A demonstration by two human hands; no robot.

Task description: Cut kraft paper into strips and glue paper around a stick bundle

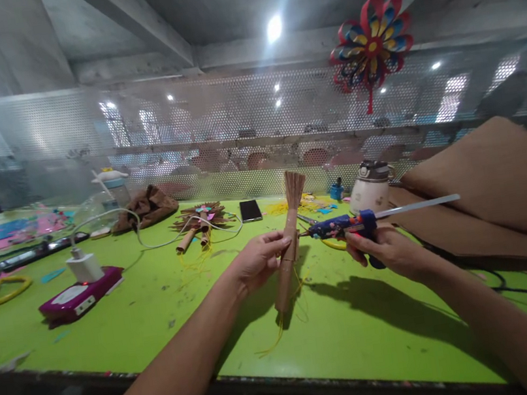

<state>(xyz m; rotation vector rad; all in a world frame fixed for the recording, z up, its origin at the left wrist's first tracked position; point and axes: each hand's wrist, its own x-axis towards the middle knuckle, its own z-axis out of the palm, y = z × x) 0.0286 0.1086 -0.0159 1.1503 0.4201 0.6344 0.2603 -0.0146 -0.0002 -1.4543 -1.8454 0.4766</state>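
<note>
My left hand (pixel 263 260) grips a rolled brown paper tube (pixel 285 278) by its middle, fingers closed around its left side. The tube tilts, and its upper end fans out into a fringed bundle like a small broom. Yellow strings (pixel 281 340) trail from its lower end near the table. My right hand (pixel 383 249) is closed on a dark blue hot glue gun (pixel 347 225), which points left with its nozzle at the tube, close beside my left fingertips. A long translucent glue stick (pixel 418 205) sticks out from the gun's rear.
On the green table (pixel 164 324) lie a purple power strip (pixel 83 296) with a white charger, yellow-handled scissors (pixel 7 290), a phone (pixel 250 210) and fringed brown paper pieces (pixel 203 218). A white flask (pixel 370 189) and large brown paper sheets (pixel 494 183) stand at right.
</note>
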